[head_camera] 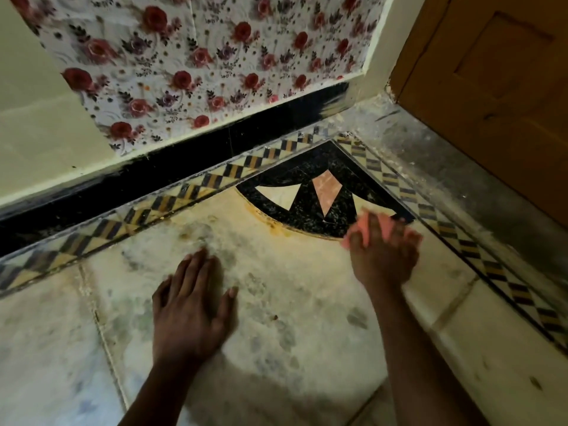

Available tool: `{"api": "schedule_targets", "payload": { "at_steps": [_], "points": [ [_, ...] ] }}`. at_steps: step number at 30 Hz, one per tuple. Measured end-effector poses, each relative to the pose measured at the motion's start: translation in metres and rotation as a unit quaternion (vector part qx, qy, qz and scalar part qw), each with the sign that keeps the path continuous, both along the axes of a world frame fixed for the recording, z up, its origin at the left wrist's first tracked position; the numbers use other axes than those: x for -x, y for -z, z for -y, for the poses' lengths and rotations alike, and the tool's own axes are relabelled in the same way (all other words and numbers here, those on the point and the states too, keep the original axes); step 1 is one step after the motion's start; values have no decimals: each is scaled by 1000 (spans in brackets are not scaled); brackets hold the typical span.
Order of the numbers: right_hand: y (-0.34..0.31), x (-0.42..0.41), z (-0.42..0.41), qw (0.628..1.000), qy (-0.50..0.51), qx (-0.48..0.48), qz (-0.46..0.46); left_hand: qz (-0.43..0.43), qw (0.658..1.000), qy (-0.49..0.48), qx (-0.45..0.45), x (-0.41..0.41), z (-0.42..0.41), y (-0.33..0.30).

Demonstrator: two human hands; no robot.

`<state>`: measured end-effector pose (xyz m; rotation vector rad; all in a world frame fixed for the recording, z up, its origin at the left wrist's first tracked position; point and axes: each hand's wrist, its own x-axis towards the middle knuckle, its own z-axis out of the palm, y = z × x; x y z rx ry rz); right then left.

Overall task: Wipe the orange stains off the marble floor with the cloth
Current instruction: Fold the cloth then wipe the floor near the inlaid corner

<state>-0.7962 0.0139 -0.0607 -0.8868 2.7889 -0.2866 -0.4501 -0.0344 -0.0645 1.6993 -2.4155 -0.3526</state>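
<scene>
A floral sheet [196,56] covers the wall at upper left, above a black skirting [184,167] and a checkered border [172,198]. The left hand [190,305] lies flat on the marble floor [292,302], fingers straight, holding nothing. Orange stains [270,224] run along the curved edge of the black corner inlay [310,207] (faintest toward the left). The right hand [382,253], blurred, presses a pink cloth [375,229] onto the floor at the inlay's lower right edge, fingers spread over it. A wooden door [498,87] stands at far right.
</scene>
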Motion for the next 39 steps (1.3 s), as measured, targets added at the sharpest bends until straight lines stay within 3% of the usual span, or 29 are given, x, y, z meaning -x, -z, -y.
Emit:
{"api": "schedule_targets", "payload": {
  "at_steps": [2,4,6,8,11,13,15,17,19,20,22,24,25,27,29,31,33,36,39],
  "points": [
    [-1,4,69,999,10,12,41,0,1000,-2,3,1,0,2],
    [0,-32,105,991,-134,0,17,-2,1000,1,6,1,0,-1],
    [-1,-82,82,952,-307,-7,-10,-3,1000,-2,2,0,0,-4],
    [-5,-112,12,932,-364,3,-2,3,1000,-1,-4,1,-1,-5],
    [-7,-88,-36,976,-215,-14,-2,6,1000,-4,-6,1,0,-4],
    [-7,-55,4,997,-70,-20,2,6,1000,-6,-5,2,1,-3],
    [-9,-38,71,998,23,14,63,8,1000,-3,-1,2,1,-1],
    [-8,-44,127,995,-35,14,90,10,1000,-4,0,2,1,0],
    [-6,-74,136,977,-207,-7,52,14,1000,0,-1,1,1,-3],
    [-5,-90,118,957,-287,-15,27,14,1000,-1,-3,1,1,-3],
    [-6,-115,45,935,-354,-11,15,16,1000,4,-10,1,1,-5],
    [-3,-108,-36,946,-323,-3,6,11,1000,5,-8,2,0,-4],
    [-3,-92,-59,966,-259,-5,-6,9,1000,1,-3,1,1,-5],
    [1,-54,-62,997,-83,-5,-12,5,1000,-1,1,1,0,-4],
    [1,-30,-17,999,46,16,19,2,1000,3,3,2,-1,-3],
    [-5,-41,34,999,11,13,45,0,1000,0,1,2,0,-4],
    [-1,-75,45,990,-144,8,7,4,1000,-1,-1,2,0,-5],
    [1,-136,-45,951,-309,15,-23,9,1000,0,-7,1,-1,-7],
    [-1,-126,-129,972,-231,6,-38,7,1000,2,-6,1,-1,-6]
  ]
}}
